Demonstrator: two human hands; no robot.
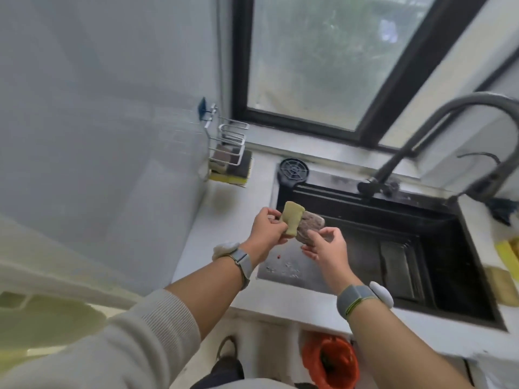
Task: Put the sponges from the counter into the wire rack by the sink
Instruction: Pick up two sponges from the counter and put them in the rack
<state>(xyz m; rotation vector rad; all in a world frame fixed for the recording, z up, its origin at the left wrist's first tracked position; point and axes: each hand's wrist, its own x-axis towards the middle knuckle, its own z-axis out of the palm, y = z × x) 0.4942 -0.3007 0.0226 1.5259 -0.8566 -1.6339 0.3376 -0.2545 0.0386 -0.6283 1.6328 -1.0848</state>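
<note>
With sponges already sitting in the wire rack point(229, 141) on the wall, the left hand point(265, 227) has its grip closed on a yellow sponge point(292, 221) and the right hand point(327, 245) cradles a brownish scrubber point(310, 227) above the sink point(365, 242) edge, both seemingly left to rack.

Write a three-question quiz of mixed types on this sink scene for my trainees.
1. True or false: the wire rack is empty.
2. What does the left hand hold?
A. a cup
B. a yellow sponge
C. a brush
3. Fill in: the right hand holds a grey-brown pad over the edge of the ___.

Key: 1 false, it holds sponges; 2 B; 3 sink.
</note>
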